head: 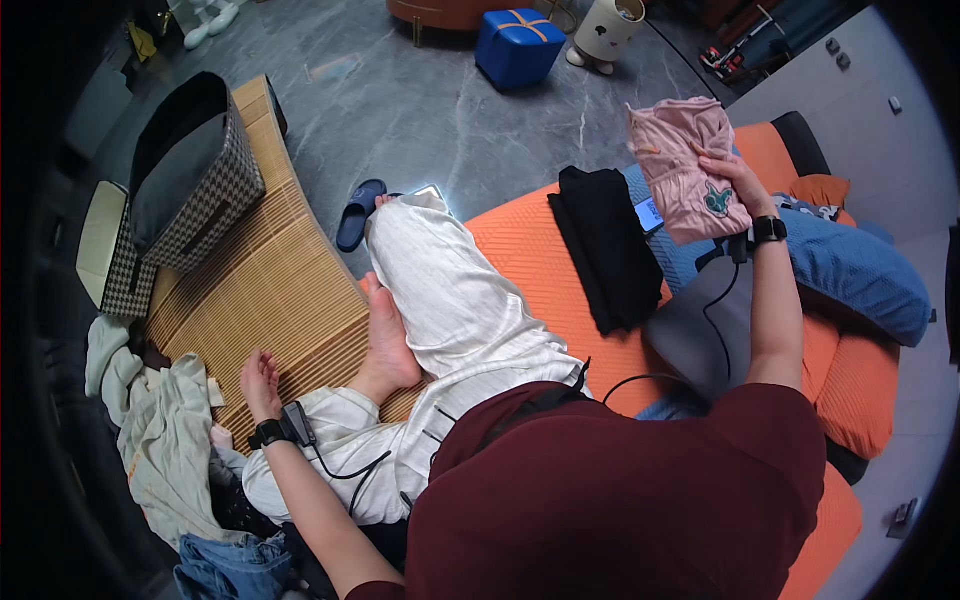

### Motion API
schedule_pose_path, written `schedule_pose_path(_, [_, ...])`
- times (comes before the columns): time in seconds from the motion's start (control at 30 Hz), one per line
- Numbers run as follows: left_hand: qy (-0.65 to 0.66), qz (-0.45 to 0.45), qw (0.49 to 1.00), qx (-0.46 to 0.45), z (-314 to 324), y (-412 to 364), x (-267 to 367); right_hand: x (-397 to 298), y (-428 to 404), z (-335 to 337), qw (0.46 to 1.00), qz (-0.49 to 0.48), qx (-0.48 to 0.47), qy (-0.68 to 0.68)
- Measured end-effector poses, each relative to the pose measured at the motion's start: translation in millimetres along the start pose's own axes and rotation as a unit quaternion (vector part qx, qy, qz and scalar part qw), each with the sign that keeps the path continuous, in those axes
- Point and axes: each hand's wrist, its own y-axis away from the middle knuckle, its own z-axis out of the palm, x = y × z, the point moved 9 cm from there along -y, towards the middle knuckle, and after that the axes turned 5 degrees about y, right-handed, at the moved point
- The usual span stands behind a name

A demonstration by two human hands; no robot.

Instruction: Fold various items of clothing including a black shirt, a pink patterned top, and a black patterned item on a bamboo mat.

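Observation:
Folded pink fabric [679, 169], a garment with a green patch, is in my right hand [735, 180], held up above the orange sofa at the right. Just left of it, a folded black garment [607, 255] lies on the sofa cover, and a lit phone [649, 215] shows between the two. My left hand [261, 381] is empty, fingers somewhat apart, above the bamboo mat [300, 300]. Close by it on the left lies a heap of loose clothes, with a pale green garment [169, 442] on top and blue denim [232, 566] at the near end.
A houndstooth fabric storage box [214, 217] with dark cloth inside stands on the mat. Another box [112, 255] sits beside it. Grey and blue cushions [855, 262] are at the right. Cables run from both wrists. Slippers [360, 214] and a blue stool [517, 49] are on the floor.

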Motion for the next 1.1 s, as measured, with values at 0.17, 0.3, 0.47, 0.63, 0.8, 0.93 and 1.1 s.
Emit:
schedule_pose_path(0.17, [-0.035, -0.011, 0.999, 0.014, 2.8, 6.0, -1.8, 76.1, 14.4, 30.0, 0.99, 0.091, -0.024, -0.106])
schedule_pose_path(0.3, [-0.06, 0.0, 0.998, 0.013, 4.0, 8.9, -1.3, 209.5, -24.0, 33.5, 0.978, 0.196, -0.042, 0.06])
schedule_pose_path(0.47, [-0.074, 0.002, 0.997, 0.007, -2.0, 8.7, -3.4, 218.7, -32.5, 22.7, 0.978, 0.186, -0.074, 0.05])
schedule_pose_path(0.63, [-0.073, 0.012, 0.997, 0.006, 4.5, 5.8, -5.8, 217.8, -31.8, 1.6, 0.965, 0.204, -0.1, 0.133])
schedule_pose_path(0.8, [-0.105, 0.029, 0.994, -0.031, 21.2, 6.6, -4.0, 225.4, -31.3, -27.8, 0.91, 0.242, 0.028, 0.336])
schedule_pose_path(0.93, [-0.09, 0.049, 0.995, -0.023, 8.1, 0.5, 3.2, 148.2, -53.7, -5.5, 0.838, -0.108, 0.176, 0.506])
schedule_pose_path(1.1, [-0.127, 0.079, 0.989, -0.021, 13.7, -0.9, -4.4, 144.9, -13.2, 103.6, 0.742, -0.226, 0.203, 0.597])
